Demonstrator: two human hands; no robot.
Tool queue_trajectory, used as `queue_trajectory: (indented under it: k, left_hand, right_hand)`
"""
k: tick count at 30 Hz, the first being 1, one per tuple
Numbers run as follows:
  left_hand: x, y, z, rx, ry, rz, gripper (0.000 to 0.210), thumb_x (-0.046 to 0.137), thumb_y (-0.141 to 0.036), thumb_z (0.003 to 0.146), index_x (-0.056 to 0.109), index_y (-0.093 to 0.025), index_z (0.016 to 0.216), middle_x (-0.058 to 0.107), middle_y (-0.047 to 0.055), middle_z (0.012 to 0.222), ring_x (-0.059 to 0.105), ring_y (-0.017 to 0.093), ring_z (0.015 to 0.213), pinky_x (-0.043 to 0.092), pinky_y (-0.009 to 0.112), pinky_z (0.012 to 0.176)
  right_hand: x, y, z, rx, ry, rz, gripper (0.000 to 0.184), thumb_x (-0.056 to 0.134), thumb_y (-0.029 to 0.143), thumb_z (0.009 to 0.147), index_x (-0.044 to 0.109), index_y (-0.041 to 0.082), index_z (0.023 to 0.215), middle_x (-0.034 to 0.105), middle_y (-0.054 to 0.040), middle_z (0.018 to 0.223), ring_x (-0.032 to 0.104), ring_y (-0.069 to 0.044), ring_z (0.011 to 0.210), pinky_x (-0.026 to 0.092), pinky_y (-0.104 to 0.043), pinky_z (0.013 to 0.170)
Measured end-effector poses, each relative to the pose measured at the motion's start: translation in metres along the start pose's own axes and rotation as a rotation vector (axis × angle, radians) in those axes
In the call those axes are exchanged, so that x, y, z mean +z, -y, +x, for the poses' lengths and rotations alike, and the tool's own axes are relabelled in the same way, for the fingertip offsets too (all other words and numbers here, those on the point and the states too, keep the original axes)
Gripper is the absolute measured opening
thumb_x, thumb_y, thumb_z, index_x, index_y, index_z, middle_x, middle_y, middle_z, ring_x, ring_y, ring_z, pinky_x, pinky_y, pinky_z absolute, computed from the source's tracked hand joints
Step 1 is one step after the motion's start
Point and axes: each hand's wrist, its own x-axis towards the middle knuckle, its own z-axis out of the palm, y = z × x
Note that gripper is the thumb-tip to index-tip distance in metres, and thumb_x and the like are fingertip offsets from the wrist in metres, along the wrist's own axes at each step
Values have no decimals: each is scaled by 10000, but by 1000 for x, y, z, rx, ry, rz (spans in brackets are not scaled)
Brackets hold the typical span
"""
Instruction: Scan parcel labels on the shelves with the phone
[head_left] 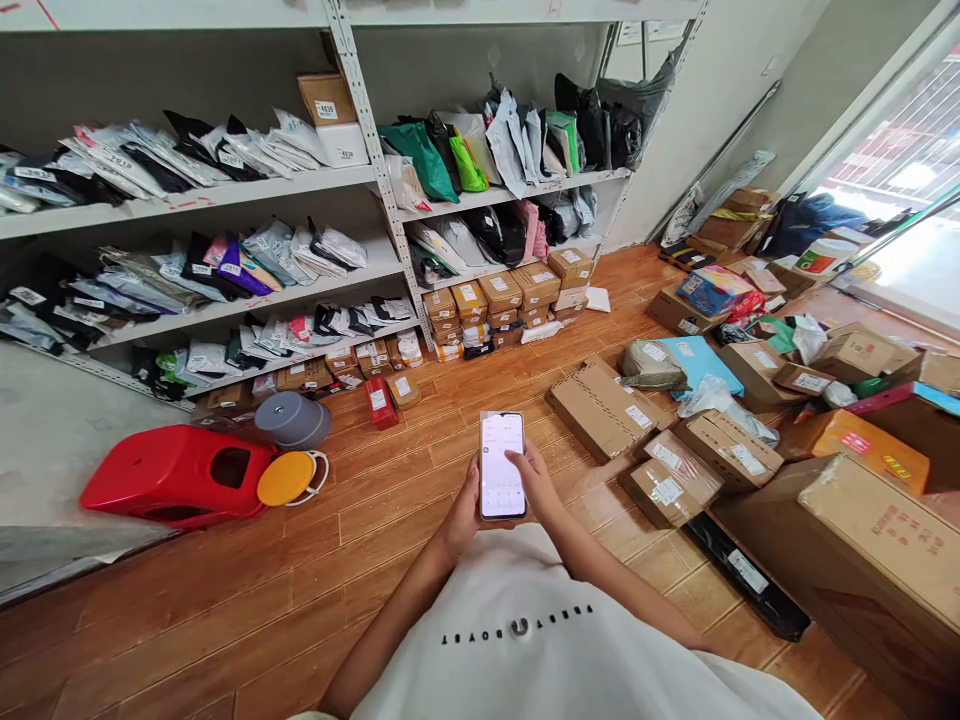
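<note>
Phone [501, 490]: upright in portrait, held out in front of the pale shirt [517, 600], above the wood floor [360, 580]; screen's lit, text too small to read
Left hand [466, 505]: closed round the left edge, so it's got hold of the phone; fingertips hidden behind
Right hand [538, 482]: at the right edge, thumb [513, 457] bent over the screen; can't tell if it's touching or just above, or how closed the hidden fingers are
Screen step: looks like tapping or reading in hand, imo; the next move calls for a steady left hand and a light, accurate thumb; smallish targets, so a mis-tap is the main risk
Shelves [262, 193]: ahead, loaded with bagged parcels
Cardboard box [604, 410]: flat on the floor to the right, near other labelled boxes; neither hand's on it
</note>
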Motion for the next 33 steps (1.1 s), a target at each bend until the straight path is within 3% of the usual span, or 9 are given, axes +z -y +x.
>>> queue_trajectory:
  k: [4, 10, 17, 23, 28, 33]
  left_hand:
    - [5, -10, -4, 32, -20, 71, 680, 423, -666, 897, 259, -393, 1498, 481, 80, 1438, 621, 309, 1040, 565, 309, 528]
    - [5, -13, -1, 35, -60, 91, 705, 447, -649, 894, 254, -343, 1500, 492, 123, 1417, 615, 331, 1051, 566, 301, 492]
    - [3, -10, 1, 72, -69, 172, 741, 579, -348, 862, 194, -385, 1495, 527, 102, 1371, 659, 258, 897, 572, 281, 492]
    - [1, -12, 2, 101, -84, 260, 771, 618, -346, 854, 195, -355, 1499, 596, 94, 1248, 647, 222, 816, 571, 280, 472]
    - [-5, -18, 7, 102, -118, 254, 798, 639, -369, 832, 203, -359, 1500, 586, 102, 1276, 662, 239, 787, 560, 296, 441]
    - [-16, -34, 10, 85, -98, 165, 816, 558, -281, 817, 140, -388, 1509, 546, 101, 1343, 664, 272, 875, 566, 311, 474]
  right_hand:
    - [-11, 5, -6, 37, 133, 36, 291, 578, 345, 744, 670, 214, 986, 714, -26, 910, 624, -236, 827, 485, -334, 736]
    - [-21, 2, -12, 43, 242, 62, 403, 538, 282, 748, 674, 214, 1121, 718, -35, 1048, 623, -252, 945, 469, -373, 864]
    - [-23, -1, -10, 8, 262, 55, 351, 551, 265, 756, 683, 222, 1078, 711, -27, 1053, 611, -250, 976, 467, -361, 874]
    - [-22, 2, -10, 8, 306, 42, 476, 571, 205, 689, 658, 247, 1156, 704, -14, 1079, 610, -245, 949, 477, -369, 863]
    - [-13, 6, -3, 6, 286, 36, 442, 562, 226, 691, 679, 244, 1116, 707, -18, 1081, 599, -265, 1017, 466, -391, 906]
    - [2, 5, 12, 23, 237, 42, 370, 570, 250, 690, 695, 237, 1038, 718, -21, 1048, 607, -259, 1024, 476, -385, 918]
